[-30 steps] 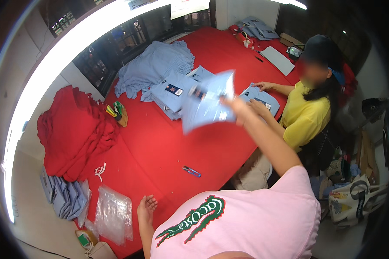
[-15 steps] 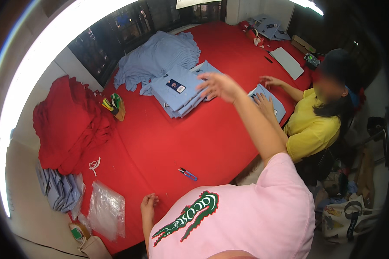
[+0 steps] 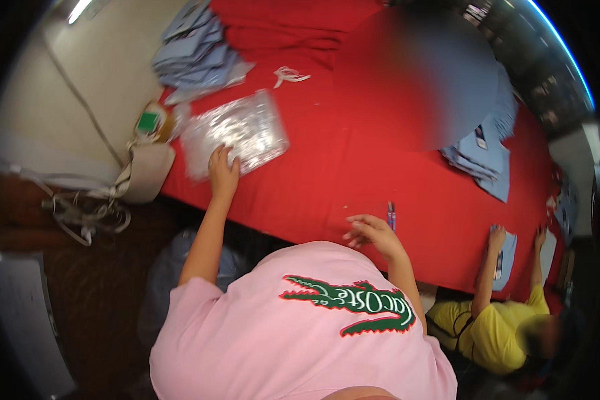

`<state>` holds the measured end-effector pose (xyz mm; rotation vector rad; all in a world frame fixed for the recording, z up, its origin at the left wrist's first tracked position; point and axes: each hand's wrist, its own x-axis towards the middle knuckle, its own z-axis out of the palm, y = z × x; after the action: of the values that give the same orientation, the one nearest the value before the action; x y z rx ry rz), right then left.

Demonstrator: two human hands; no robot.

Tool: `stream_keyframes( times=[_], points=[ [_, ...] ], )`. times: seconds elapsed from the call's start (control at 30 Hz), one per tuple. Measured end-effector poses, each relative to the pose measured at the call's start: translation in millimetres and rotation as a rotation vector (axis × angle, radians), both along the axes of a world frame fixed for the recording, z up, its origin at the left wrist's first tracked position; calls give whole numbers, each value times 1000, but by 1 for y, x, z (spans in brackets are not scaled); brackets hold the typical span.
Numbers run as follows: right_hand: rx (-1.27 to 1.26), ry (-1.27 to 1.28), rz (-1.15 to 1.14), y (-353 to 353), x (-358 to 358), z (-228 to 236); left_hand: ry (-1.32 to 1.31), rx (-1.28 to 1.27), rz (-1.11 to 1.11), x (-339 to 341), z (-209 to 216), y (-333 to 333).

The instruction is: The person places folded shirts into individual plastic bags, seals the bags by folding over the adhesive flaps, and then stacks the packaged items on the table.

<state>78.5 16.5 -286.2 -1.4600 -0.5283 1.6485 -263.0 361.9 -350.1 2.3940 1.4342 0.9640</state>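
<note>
My left hand [image 3: 225,172] rests on the near edge of a stack of clear plastic bags [image 3: 247,127], fingertips on the film with the thumb apart. Closer to my chest, my right hand [image 3: 373,233] hovers by the table's front edge with loosely spread fingers and nothing in them. Just beyond it lie blue thread snips [image 3: 391,217]. Bagged, folded light-blue garments [image 3: 190,53] are piled behind the plastic bags. To the right is a stack of folded light-blue garments with tags [image 3: 477,157], partly lost in a large blurred patch.
The red-covered table [image 3: 313,173] spans the view. A white cord loop [image 3: 290,75] lies behind the bags. At the left edge are a tape roll [image 3: 152,122] and a beige container [image 3: 147,170]. A co-worker in yellow [image 3: 503,333] handles a folded light-blue garment [image 3: 505,263] at right.
The view has swung left. My right hand has come back from the folded garment stack to near my chest. My left hand has moved from the table's edge onto the plastic bags.
</note>
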Motion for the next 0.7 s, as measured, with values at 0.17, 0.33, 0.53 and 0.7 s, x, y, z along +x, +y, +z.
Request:
stream_keyframes(
  times=[0.17, 0.33, 0.53, 0.7],
  points=[
    [-34, 91, -125, 4, -38, -23, 512, -279, 125, -34, -36, 30],
    [-93, -5, -33, 51, -100, -24, 207, -191, 59, -45, -77, 45],
    [179, -215, 60, 147, -152, -11, -93, -229, -58, -44, 10, 66],
    [336, -539, 76, 213, -211, -11, -224, -777, -191, -2, 123, 37]
  ],
)
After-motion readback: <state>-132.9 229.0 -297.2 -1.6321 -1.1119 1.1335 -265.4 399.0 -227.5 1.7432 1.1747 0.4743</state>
